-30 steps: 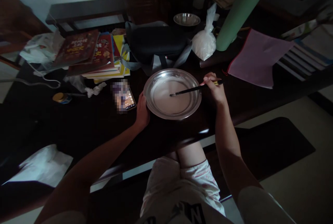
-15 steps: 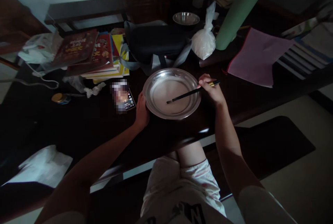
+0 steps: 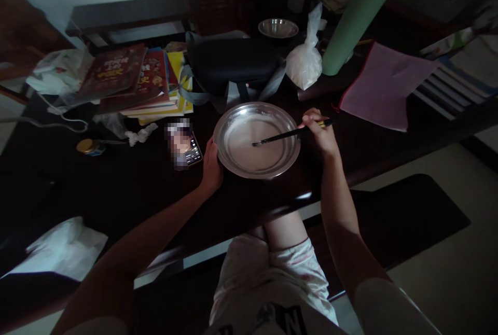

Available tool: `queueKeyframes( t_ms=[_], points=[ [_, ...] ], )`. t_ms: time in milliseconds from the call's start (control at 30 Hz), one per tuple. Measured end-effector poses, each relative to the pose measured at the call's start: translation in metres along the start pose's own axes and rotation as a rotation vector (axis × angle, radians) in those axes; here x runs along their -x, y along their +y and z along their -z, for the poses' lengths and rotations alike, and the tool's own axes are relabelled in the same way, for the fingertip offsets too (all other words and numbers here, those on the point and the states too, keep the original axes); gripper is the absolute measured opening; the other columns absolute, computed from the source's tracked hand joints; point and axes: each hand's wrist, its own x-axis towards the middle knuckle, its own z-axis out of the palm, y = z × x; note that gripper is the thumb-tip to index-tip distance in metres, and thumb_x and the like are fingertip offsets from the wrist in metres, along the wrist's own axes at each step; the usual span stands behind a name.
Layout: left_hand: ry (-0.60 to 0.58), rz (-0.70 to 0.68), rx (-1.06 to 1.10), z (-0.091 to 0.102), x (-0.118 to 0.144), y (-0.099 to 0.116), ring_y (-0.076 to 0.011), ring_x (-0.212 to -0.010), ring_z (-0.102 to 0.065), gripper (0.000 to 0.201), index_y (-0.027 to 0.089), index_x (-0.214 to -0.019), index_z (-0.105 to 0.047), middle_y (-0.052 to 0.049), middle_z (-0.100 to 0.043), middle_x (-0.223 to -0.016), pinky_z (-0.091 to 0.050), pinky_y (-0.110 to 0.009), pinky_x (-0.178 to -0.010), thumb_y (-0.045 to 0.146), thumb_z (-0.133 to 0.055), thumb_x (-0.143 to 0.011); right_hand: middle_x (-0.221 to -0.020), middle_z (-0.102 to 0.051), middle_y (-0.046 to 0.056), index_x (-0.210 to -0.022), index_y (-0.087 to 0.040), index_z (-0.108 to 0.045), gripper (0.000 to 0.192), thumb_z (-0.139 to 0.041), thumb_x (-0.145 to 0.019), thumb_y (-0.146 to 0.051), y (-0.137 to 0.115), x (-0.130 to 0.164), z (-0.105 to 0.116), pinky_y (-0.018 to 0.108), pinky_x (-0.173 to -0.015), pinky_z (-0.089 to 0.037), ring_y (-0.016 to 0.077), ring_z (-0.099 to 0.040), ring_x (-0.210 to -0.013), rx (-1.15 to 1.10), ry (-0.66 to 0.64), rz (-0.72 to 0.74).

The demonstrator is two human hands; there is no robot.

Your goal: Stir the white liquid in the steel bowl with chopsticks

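Observation:
A round metal plate (image 3: 229, 117) holding pale milky liquid sits on the dark table near its front edge. My left hand (image 3: 212, 165) grips the plate's left rim. My right hand (image 3: 321, 133), at the plate's right side, is shut on dark chopsticks (image 3: 286, 135) whose tips dip into the liquid near the plate's middle.
A phone (image 3: 185, 147) lies just left of the plate. Behind it are a stack of books (image 3: 136, 83), a black bag (image 3: 233, 63), a white plastic bag (image 3: 305, 63), a small metal bowl (image 3: 278, 27), a green bottle (image 3: 360, 13) and a pink folder (image 3: 383, 86).
The chopstick tips swept down toward me in the liquid, then back up toward the plate's middle. My left hand stayed on the rim.

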Motion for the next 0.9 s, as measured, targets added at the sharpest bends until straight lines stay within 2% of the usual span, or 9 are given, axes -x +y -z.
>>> queueKeyframes(
  t_ms=[167,333,500,667,833,900],
  points=[
    [0.002,-0.013,0.006,-0.0013,0.0010,0.0022,-0.0370,-0.160,-0.079,0.072,0.031,-0.149,-0.088,-0.011,-0.090,-0.162,-0.058,-0.053,-0.148,0.091,-0.080,-0.109,-0.090,-0.066,0.005,-0.062,-0.032,-0.073,0.084,-0.089,-0.083,-0.112,0.0011,0.0003,0.0006,0.059,-0.115,-0.059,0.0317,-0.069,-0.108,0.012,-0.107,0.019],
    [-0.008,-0.021,-0.002,-0.0003,0.0008,0.0033,-0.0378,-0.160,-0.080,0.075,0.030,-0.148,-0.089,-0.011,-0.090,-0.161,-0.057,-0.054,-0.149,0.093,-0.080,-0.108,-0.091,-0.066,0.005,-0.062,-0.032,-0.074,0.080,-0.089,-0.089,-0.106,0.0046,-0.0003,0.0026,0.059,-0.116,-0.059,0.0313,-0.069,-0.106,0.010,-0.002,0.032],
    [-0.007,-0.023,-0.001,0.0006,0.0006,0.0023,-0.0379,-0.161,-0.080,0.069,0.029,-0.148,-0.089,-0.011,-0.092,-0.158,-0.058,-0.055,-0.150,0.088,-0.078,-0.113,-0.091,-0.068,0.004,-0.066,-0.032,-0.076,0.076,-0.090,-0.091,-0.103,0.0049,0.0000,0.0014,0.059,-0.115,-0.060,0.0309,-0.071,-0.106,0.019,-0.128,0.027],
    [-0.027,-0.018,-0.009,0.0007,0.0002,0.0016,-0.0377,-0.162,-0.079,0.070,0.029,-0.151,-0.088,-0.013,-0.089,-0.162,-0.057,-0.056,-0.150,0.088,-0.075,-0.115,-0.091,-0.065,0.004,-0.067,-0.033,-0.076,0.077,-0.088,-0.090,-0.106,0.0048,-0.0007,0.0020,0.060,-0.117,-0.058,0.0316,-0.069,-0.106,0.018,-0.014,0.024],
    [0.029,0.016,-0.003,-0.0035,0.0021,0.0064,-0.0363,-0.163,-0.079,0.065,0.030,-0.146,-0.088,-0.011,-0.091,-0.160,-0.056,-0.055,-0.152,0.085,-0.078,-0.114,-0.090,-0.063,0.004,-0.069,-0.033,-0.076,0.079,-0.090,-0.085,-0.109,0.0014,-0.0001,0.0000,0.058,-0.115,-0.057,0.0314,-0.066,-0.107,0.028,-0.114,0.002],
    [0.041,0.025,0.008,-0.0052,0.0027,0.0074,-0.0367,-0.164,-0.078,0.063,0.030,-0.144,-0.089,-0.011,-0.091,-0.160,-0.055,-0.055,-0.153,0.084,-0.081,-0.113,-0.090,-0.064,0.003,-0.071,-0.033,-0.078,0.077,-0.089,-0.088,-0.108,0.0013,-0.0006,0.0007,0.059,-0.117,-0.057,0.0310,-0.066,-0.107,0.042,-0.094,0.015]
  ],
)
